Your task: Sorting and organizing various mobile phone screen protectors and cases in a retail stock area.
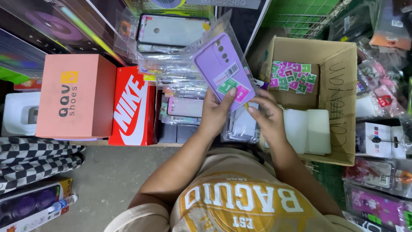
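I hold a lilac phone case (219, 64) in a clear plastic sleeve, tilted up in front of me. My left hand (218, 112) grips its lower edge, with the thumb resting on small green and pink stickers on the sleeve. Just to the right, my right hand (267, 115) touches the sleeve's lower right corner with its fingertips. Under the case lies a pile of other sleeved phone cases (180, 86).
A salmon shoebox (75, 94) and a red shoebox (133, 107) stand at left. An open cardboard box (339, 86) at right holds small pink and green packets (294, 76) and white foam blocks (309, 131). More packaged cases (377, 202) lie at far right. Checkered cloth (34, 161) lies at lower left.
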